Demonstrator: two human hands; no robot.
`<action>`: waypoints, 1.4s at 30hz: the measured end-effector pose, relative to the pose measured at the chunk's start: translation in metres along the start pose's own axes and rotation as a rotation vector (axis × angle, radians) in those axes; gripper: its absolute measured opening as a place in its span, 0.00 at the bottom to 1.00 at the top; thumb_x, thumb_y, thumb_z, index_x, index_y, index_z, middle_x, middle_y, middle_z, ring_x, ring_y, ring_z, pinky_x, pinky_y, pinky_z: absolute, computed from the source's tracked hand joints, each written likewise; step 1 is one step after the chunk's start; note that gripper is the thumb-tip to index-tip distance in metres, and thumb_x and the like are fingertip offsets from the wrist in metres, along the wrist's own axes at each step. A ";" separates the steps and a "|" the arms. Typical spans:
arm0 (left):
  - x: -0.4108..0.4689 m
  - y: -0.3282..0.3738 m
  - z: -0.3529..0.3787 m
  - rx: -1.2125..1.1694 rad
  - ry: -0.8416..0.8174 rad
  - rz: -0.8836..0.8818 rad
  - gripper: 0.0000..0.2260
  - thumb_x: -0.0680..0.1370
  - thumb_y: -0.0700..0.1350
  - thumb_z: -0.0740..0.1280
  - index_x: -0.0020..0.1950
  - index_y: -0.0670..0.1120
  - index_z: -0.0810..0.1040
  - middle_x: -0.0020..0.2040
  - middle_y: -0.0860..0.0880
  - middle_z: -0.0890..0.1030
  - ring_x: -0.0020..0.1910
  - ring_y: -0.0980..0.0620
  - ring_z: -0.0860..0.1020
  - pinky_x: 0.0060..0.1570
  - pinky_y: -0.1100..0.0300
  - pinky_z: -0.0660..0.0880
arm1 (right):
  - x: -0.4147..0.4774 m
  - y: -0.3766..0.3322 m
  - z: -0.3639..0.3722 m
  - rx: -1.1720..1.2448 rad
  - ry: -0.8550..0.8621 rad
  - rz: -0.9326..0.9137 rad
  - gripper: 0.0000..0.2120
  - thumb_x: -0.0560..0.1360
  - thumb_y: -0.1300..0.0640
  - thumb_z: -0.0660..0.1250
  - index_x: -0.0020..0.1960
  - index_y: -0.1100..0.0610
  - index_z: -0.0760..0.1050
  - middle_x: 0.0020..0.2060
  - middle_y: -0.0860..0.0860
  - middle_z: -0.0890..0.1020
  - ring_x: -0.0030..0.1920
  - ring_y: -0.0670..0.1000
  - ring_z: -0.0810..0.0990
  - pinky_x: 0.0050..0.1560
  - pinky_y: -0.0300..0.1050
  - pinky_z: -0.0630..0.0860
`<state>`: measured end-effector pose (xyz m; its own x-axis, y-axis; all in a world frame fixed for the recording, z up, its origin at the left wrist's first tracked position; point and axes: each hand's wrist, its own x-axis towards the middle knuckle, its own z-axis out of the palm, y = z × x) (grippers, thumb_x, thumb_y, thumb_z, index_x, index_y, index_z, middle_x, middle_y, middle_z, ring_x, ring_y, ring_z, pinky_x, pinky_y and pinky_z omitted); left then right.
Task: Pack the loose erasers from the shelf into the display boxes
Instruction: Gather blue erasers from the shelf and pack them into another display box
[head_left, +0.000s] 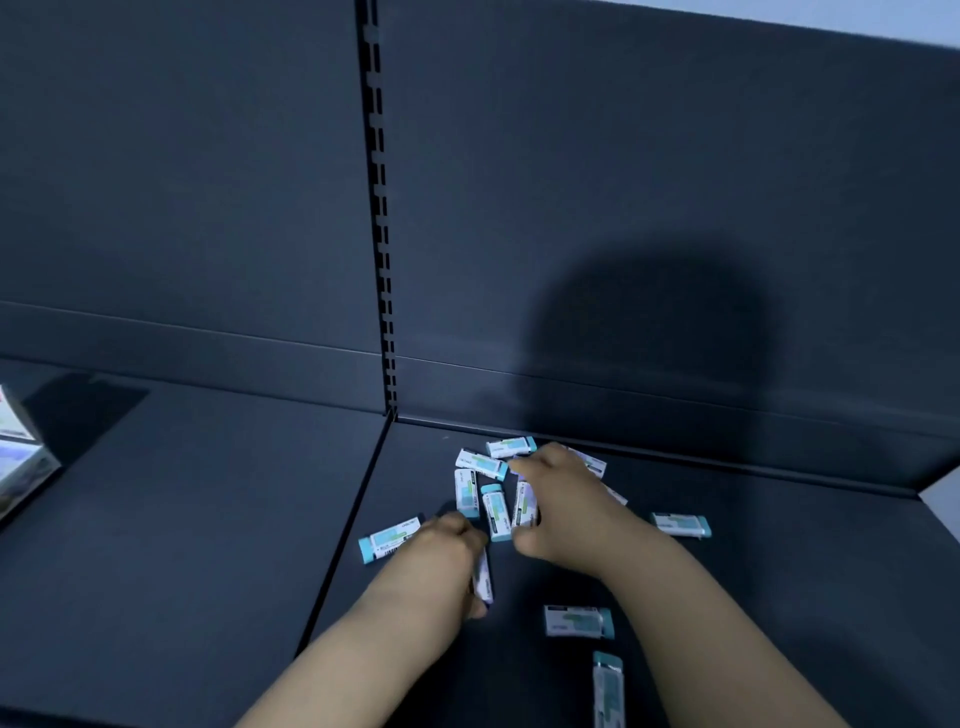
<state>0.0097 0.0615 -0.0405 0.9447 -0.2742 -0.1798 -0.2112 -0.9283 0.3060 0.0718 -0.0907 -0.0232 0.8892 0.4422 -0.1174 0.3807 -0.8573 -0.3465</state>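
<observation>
Several loose erasers in white and teal wrappers lie scattered on the dark shelf (197, 519), most in a cluster (480, 462) near the back wall. My left hand (441, 561) grips an eraser (483, 577) that sticks out below its fingers, next to another eraser (389, 538). My right hand (550, 499) reaches over the cluster, its fingers curled onto an eraser (522, 501); whether it has hold of it is hidden. More single erasers lie at the right (680, 524), in front (577, 621) and near the bottom edge (608, 686). A display box (21, 462) stands at the far left.
The shelf's dark back panel rises behind, with a slotted upright (382, 260) at the seam between two shelf sections. My head's shadow falls on the right panel. A light surface (943, 493) shows past the shelf's right end.
</observation>
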 end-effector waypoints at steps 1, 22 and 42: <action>-0.001 0.000 -0.001 -0.011 0.000 -0.001 0.23 0.73 0.46 0.70 0.67 0.48 0.70 0.66 0.51 0.68 0.65 0.51 0.67 0.60 0.64 0.64 | -0.005 -0.003 0.001 0.108 0.038 -0.012 0.33 0.68 0.56 0.68 0.70 0.55 0.62 0.64 0.50 0.64 0.65 0.49 0.64 0.66 0.37 0.62; -0.024 -0.011 -0.014 0.000 -0.029 0.128 0.24 0.75 0.46 0.68 0.69 0.50 0.66 0.68 0.53 0.66 0.67 0.52 0.65 0.64 0.61 0.65 | -0.064 -0.019 0.025 -0.087 -0.064 0.043 0.35 0.66 0.42 0.67 0.69 0.49 0.60 0.64 0.45 0.62 0.65 0.49 0.58 0.58 0.41 0.55; -0.031 -0.030 -0.008 -0.113 0.108 0.292 0.22 0.70 0.53 0.70 0.62 0.51 0.71 0.58 0.53 0.69 0.58 0.55 0.69 0.53 0.71 0.61 | -0.068 -0.058 0.037 -0.142 0.118 0.119 0.31 0.64 0.38 0.69 0.63 0.48 0.68 0.60 0.45 0.71 0.62 0.49 0.64 0.58 0.43 0.61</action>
<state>-0.0114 0.0997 -0.0362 0.8707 -0.4909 0.0292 -0.4536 -0.7788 0.4332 -0.0199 -0.0614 -0.0299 0.9503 0.3093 -0.0364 0.2962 -0.9338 -0.2007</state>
